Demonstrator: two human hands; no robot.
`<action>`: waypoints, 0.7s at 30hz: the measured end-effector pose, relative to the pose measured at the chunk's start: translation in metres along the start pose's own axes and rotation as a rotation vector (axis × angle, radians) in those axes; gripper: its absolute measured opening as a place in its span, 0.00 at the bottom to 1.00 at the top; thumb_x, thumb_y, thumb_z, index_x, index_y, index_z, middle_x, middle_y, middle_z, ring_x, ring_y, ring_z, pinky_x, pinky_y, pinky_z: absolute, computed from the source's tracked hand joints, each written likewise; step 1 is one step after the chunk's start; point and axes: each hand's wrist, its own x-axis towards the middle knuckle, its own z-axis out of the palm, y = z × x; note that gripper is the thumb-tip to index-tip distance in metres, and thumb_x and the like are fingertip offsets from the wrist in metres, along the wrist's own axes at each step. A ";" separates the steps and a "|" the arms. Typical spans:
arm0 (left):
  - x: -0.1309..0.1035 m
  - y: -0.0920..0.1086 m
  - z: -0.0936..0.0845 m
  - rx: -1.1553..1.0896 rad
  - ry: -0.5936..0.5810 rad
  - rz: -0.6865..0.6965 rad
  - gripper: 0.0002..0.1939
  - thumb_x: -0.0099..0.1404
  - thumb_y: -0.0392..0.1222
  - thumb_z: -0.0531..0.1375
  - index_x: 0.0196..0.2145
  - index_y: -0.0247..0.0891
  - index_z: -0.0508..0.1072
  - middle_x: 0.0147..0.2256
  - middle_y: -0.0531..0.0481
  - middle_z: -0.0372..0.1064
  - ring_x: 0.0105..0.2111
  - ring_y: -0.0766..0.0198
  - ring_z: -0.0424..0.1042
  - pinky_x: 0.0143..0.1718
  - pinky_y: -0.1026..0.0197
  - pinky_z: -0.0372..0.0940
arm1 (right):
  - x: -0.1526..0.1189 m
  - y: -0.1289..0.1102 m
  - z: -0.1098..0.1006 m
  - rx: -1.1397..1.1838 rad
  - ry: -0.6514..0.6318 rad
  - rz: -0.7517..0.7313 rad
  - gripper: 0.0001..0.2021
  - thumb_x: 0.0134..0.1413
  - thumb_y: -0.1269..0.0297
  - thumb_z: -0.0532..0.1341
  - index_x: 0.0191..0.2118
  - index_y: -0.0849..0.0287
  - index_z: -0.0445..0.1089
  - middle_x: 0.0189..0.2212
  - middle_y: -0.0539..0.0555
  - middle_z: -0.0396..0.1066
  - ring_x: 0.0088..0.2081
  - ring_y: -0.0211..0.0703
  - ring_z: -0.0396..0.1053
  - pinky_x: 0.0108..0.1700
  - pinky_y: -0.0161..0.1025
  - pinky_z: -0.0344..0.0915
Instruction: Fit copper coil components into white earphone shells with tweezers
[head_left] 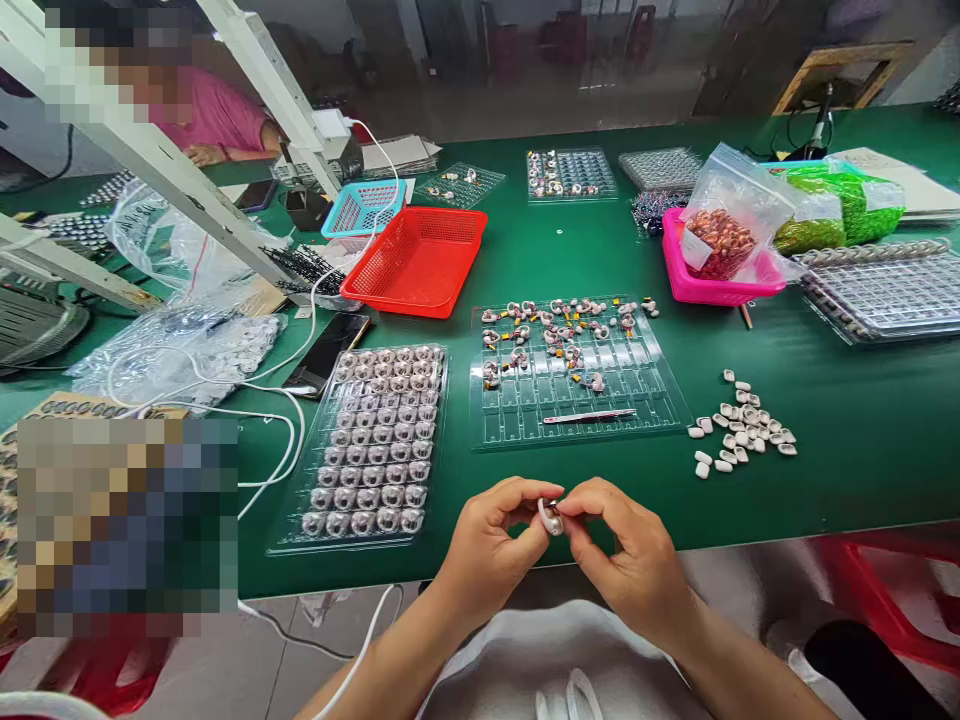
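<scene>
Near the table's front edge, my left hand (pixel 495 540) pinches a small white earbud shell (pixel 552 520) between thumb and fingers. A pearly, rounded face of the shell shows. My right hand (pixel 626 555) meets it from the other side, its thumb and fingertips closed at the shell's upper edge; any small part between them is hidden. Beyond my hands lies a clear plastic tray (pixel 517 428) with small wired parts in its far rows. Tweezers (pixel 589 416) rest across its near rows. To the right, small white caps (pixel 742 425) lie in a loose pile.
Left stands a clear tray (pixel 337 546) of shiny rounded parts, beside a phone (pixel 328 355) and white cable (pixel 289 440). Farther back are a red basket (pixel 420 265), a blue basket (pixel 364 207) and a pink basket (pixel 724 290) holding a bag. Another person (pixel 217 115) sits across the table.
</scene>
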 end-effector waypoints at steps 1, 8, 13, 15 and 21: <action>0.001 0.000 0.000 0.006 0.004 -0.003 0.09 0.62 0.35 0.63 0.40 0.37 0.81 0.36 0.45 0.78 0.36 0.58 0.77 0.38 0.62 0.71 | -0.001 0.000 0.000 0.018 -0.003 0.029 0.10 0.59 0.78 0.58 0.41 0.55 0.70 0.31 0.50 0.72 0.31 0.38 0.70 0.35 0.33 0.69; 0.003 -0.001 -0.002 -0.100 -0.079 -0.093 0.10 0.65 0.41 0.63 0.43 0.39 0.81 0.39 0.45 0.80 0.38 0.58 0.77 0.42 0.60 0.71 | -0.006 0.003 0.000 0.137 0.020 0.218 0.08 0.61 0.74 0.60 0.41 0.53 0.71 0.33 0.50 0.72 0.33 0.38 0.71 0.35 0.33 0.69; 0.004 0.001 0.001 -0.246 -0.091 -0.199 0.11 0.63 0.44 0.65 0.42 0.36 0.81 0.34 0.47 0.80 0.33 0.61 0.76 0.39 0.61 0.72 | -0.005 0.003 0.000 0.045 -0.013 0.127 0.09 0.62 0.75 0.58 0.42 0.55 0.70 0.33 0.51 0.72 0.34 0.39 0.71 0.36 0.34 0.68; 0.006 0.005 0.001 -0.282 -0.109 -0.239 0.12 0.62 0.45 0.66 0.40 0.35 0.80 0.33 0.47 0.79 0.30 0.64 0.75 0.36 0.62 0.72 | -0.004 0.003 -0.003 -0.005 -0.061 0.071 0.10 0.62 0.76 0.58 0.45 0.55 0.69 0.34 0.51 0.71 0.34 0.40 0.70 0.37 0.36 0.68; 0.013 0.012 0.000 -0.392 -0.131 -0.387 0.18 0.55 0.50 0.71 0.35 0.32 0.76 0.27 0.50 0.76 0.24 0.67 0.74 0.29 0.63 0.73 | 0.003 0.002 -0.016 -0.095 -0.215 -0.024 0.12 0.63 0.76 0.56 0.48 0.55 0.67 0.36 0.53 0.72 0.35 0.41 0.70 0.37 0.37 0.67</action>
